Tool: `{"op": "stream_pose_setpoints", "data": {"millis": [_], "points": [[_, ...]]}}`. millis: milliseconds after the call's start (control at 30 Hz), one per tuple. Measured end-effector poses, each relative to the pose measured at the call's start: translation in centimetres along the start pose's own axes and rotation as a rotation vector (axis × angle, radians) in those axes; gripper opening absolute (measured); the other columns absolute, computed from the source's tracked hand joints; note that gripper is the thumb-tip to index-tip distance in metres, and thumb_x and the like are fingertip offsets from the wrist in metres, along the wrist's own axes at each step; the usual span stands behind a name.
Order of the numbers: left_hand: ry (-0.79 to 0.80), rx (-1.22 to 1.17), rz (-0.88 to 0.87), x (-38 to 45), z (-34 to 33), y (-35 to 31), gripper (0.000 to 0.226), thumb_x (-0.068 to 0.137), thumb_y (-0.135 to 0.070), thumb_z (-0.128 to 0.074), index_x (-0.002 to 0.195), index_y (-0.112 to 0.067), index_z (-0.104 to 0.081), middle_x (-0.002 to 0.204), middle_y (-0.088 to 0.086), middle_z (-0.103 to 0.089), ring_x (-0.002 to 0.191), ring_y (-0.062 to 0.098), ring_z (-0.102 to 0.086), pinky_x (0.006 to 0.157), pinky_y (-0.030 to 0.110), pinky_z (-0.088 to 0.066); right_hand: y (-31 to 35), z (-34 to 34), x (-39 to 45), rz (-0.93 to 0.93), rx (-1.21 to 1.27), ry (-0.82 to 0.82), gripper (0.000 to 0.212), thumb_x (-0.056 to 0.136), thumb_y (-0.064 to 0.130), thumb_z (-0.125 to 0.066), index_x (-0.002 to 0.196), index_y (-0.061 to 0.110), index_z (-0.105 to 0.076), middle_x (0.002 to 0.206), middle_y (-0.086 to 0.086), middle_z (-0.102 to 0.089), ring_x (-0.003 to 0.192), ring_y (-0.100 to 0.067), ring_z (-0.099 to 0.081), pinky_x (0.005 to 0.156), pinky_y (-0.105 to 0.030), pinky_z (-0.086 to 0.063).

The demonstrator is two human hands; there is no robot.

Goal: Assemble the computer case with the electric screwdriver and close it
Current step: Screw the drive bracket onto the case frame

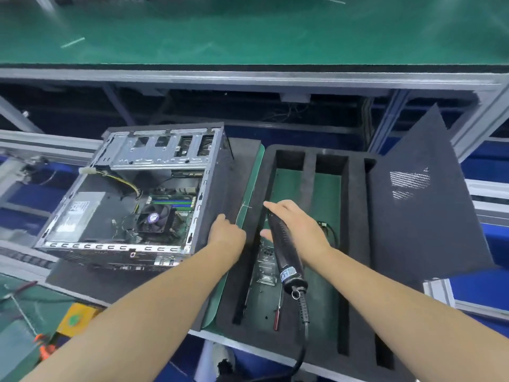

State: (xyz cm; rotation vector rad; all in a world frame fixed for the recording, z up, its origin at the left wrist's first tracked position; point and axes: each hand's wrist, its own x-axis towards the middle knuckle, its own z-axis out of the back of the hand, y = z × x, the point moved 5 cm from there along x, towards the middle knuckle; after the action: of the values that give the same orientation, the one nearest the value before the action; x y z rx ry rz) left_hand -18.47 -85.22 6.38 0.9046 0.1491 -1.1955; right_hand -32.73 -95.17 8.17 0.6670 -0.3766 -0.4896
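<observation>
Head view: right hand grips the electric screwdriver over the foam tray; left hand, loosely curled, holds nothing. Open computer case lies at 9 o'clock. Risk: trailing cord may snag the tray.

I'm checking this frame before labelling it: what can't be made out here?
- Head view: electric screwdriver tip, hidden under the right hand.
- Left hand fingertips, curled out of sight on the foam tray.
- Computer case label: too small.
- Bottom-left items: blurred.
</observation>
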Motion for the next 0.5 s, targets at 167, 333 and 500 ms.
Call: {"op": "stream_pose_setpoints", "data": {"millis": [167, 333, 500], "points": [[-0.002, -0.007, 0.007, 0.4, -0.6, -0.6, 0.034, 0.089, -0.026, -0.062, 0.123, -0.028, -0.062, 0.122, -0.004, -0.068, 0.119, 0.023, -0.058, 0.098, 0.039, -0.031, -0.6, -0.5, 0.3, -0.008, -0.010, 0.037, 0.067, 0.089, 0.071, -0.061, 0.150, 0.046, -0.043, 0.133, 0.024, -0.047, 0.105, -0.014, -0.064, 0.092, -0.035, -0.055], [0.020, -0.029, 0.018, 1.1, -0.7, -0.6, 0.034, 0.090, -0.025, -0.061, 0.124, -0.027, -0.062, 0.122, -0.003, -0.068, 0.120, 0.024, -0.058, 0.102, 0.039, -0.030, -0.6, -0.3, 0.6, -0.009, 0.003, 0.053, 0.070, 0.088, 0.073, -0.057, 0.150, 0.046, -0.042, 0.131, 0.025, -0.046, 0.102, -0.015, -0.065, 0.092, -0.038, -0.056], [-0.061, -0.379, 0.084, 0.6, 1.1, -0.2, 0.022, 0.092, -0.028, -0.058, 0.113, -0.023, -0.063, 0.113, 0.001, -0.070, 0.103, 0.026, -0.067, 0.082, 0.035, -0.040, -0.2, 0.4, 1.7, -0.010, -0.016, 0.009, 0.068, 0.084, 0.078, -0.048, 0.144, 0.046, -0.046, 0.132, 0.027, -0.043, 0.098, -0.015, -0.065, 0.088, -0.036, -0.057]]}}
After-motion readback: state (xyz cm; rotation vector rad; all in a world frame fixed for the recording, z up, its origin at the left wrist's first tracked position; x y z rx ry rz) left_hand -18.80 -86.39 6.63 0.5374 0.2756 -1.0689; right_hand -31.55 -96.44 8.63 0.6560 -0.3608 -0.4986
